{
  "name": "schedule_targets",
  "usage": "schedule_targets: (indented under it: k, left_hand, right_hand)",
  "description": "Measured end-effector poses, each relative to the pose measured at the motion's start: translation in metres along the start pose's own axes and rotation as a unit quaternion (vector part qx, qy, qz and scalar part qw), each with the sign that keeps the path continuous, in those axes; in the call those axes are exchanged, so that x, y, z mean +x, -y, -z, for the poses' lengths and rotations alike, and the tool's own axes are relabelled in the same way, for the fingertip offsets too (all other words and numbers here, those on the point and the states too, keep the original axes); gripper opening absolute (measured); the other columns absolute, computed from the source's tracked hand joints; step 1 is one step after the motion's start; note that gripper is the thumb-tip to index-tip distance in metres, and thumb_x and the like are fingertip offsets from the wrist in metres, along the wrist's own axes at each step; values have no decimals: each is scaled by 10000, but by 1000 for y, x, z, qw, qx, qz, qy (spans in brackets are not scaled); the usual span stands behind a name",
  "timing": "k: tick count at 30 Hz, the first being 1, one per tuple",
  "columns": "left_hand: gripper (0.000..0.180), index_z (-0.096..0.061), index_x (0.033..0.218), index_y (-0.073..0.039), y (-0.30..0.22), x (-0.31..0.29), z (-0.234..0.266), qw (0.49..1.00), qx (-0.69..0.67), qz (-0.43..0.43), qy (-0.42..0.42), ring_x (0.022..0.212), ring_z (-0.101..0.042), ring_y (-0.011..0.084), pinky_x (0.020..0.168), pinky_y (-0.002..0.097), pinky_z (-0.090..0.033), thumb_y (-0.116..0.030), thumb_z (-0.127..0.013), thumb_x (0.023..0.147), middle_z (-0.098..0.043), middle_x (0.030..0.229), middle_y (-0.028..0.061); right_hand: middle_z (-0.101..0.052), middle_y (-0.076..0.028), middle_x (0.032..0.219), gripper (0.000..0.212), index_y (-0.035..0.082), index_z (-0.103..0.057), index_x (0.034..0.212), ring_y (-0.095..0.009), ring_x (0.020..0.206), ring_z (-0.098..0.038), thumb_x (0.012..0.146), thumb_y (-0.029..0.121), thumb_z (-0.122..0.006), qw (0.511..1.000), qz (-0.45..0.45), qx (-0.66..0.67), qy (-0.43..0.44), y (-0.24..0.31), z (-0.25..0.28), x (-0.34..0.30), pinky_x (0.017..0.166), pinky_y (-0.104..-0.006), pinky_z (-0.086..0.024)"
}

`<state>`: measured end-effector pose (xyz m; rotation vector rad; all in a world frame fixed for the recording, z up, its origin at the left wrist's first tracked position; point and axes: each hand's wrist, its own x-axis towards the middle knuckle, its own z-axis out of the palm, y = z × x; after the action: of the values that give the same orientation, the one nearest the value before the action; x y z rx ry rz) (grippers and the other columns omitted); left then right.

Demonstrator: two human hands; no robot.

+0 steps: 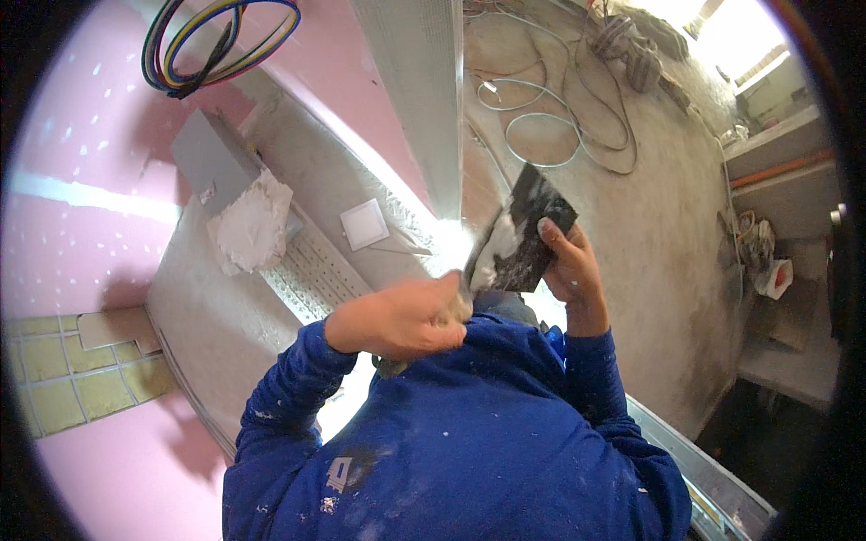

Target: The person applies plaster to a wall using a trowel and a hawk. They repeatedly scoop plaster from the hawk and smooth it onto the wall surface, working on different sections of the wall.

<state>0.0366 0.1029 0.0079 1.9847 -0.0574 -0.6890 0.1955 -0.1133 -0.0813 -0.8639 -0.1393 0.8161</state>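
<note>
My right hand [572, 270] grips a flat black rectangular plate [538, 256], thumb on top and fingers underneath. White wet filler [498, 248] is smeared along the plate's left part. My left hand [406, 317] is closed in a fist at the plate's near left corner, blurred by motion. A thin scraper-like tool [466, 287] shows between that fist and the plate; its handle is hidden in the fingers. The plate is tilted in front of my chest.
Left stands pink plasterboard [81, 144] with yellow tiles [99, 393] and a coil of coloured cables [216, 41]. A filler-crusted bag [253, 225], a perforated metal strip [311, 273] and a white square panel [364, 224] lie below. Ahead rises a metal stud [415, 99]; loose cables [541, 135] lie on the floor.
</note>
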Motion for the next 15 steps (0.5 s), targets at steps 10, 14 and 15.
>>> schedule_targets:
  k: [10,14,15]
  left_hand:
    - [526,-367,1376,-24,46,9,-12,903,-424,51,37,622,-563,103,470,233,-481,-179,-603,931,-585,896,63]
    - [722,-341,1459,-72,62,0,-22,853,-522,22,-5,560,-589,109,438,226,-472,-167,-720,852,-649,918,72]
    - [777,-337,1465,-65,65,-2,-24,846,-533,19,-10,533,-582,115,414,222,-456,-172,-757,820,-654,895,84]
  right_hand:
    - [-695,-179,1154,278,148,-726,1085,-386,1138,-634,827,254,-720,834,368,-343,226,37,-11,-47,1027,-546,-444]
    - [-532,-102,1423,467,230,-675,1186,-368,1355,-446,732,175,-769,769,269,-509,278,38,-38,-69,1136,-602,-275]
    - [-496,-112,1437,508,219,-639,1202,-372,1372,-417,718,133,-766,771,250,-518,273,34,-44,-73,1137,-620,-263]
